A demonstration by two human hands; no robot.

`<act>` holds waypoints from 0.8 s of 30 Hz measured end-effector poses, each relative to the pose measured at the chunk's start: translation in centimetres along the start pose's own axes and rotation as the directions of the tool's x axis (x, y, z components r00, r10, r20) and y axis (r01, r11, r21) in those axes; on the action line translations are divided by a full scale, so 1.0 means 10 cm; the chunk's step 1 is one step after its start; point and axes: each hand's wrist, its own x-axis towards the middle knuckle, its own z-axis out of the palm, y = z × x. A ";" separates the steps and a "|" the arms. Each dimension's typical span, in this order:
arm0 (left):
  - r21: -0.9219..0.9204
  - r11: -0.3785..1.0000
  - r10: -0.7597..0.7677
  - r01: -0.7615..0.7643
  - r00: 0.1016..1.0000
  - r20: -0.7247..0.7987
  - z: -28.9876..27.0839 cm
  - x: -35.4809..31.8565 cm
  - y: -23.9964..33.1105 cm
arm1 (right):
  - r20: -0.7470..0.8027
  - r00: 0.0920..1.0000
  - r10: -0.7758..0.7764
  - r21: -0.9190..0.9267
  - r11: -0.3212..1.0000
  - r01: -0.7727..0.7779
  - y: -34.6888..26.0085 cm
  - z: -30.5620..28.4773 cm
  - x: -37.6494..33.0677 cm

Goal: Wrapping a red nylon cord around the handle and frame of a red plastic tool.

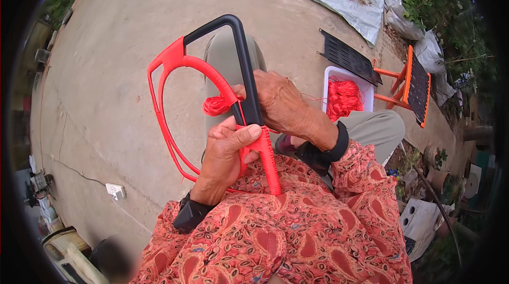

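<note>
loose turns threaten the wrapped frame

the black-and-red tubular frame (245, 67) tilts over the lap (313, 204). in the white plastic tub (369, 99), tangled red strand (343, 97) could snag. the right hand (289, 105) is at the frame's black side, fingertips hidden, grip impossible to tell. the left hand (227, 149) clamps the wrapped corner (268, 149); a slack thumb (247, 135) could loosen turns. the small red bundle (216, 106) could unravel if dropped.

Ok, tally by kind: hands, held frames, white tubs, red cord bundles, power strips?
Hands: 2 (left hand, right hand)
Black frame, partly red-wrapped: 1
White tub: 1
Red cord bundles: 2 (small bundle, larger bundle)
White power strip: 1
Total: 7
</note>
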 end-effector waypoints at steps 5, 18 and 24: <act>-0.044 0.999 -0.028 0.024 0.996 -0.090 -0.08 0.05 0.03 | -0.094 0.995 -0.027 0.398 0.915 0.062 0.14 0.24 0.00; -0.045 0.999 -0.026 0.023 0.998 -0.062 -0.17 0.13 0.00 | -0.316 0.942 -0.113 -0.018 0.993 0.114 0.07 0.13 0.02; -0.054 0.998 -0.026 0.019 0.991 -0.130 -0.11 0.14 0.03 | 0.203 0.841 0.501 0.701 0.526 -0.482 -0.07 -0.17 -0.46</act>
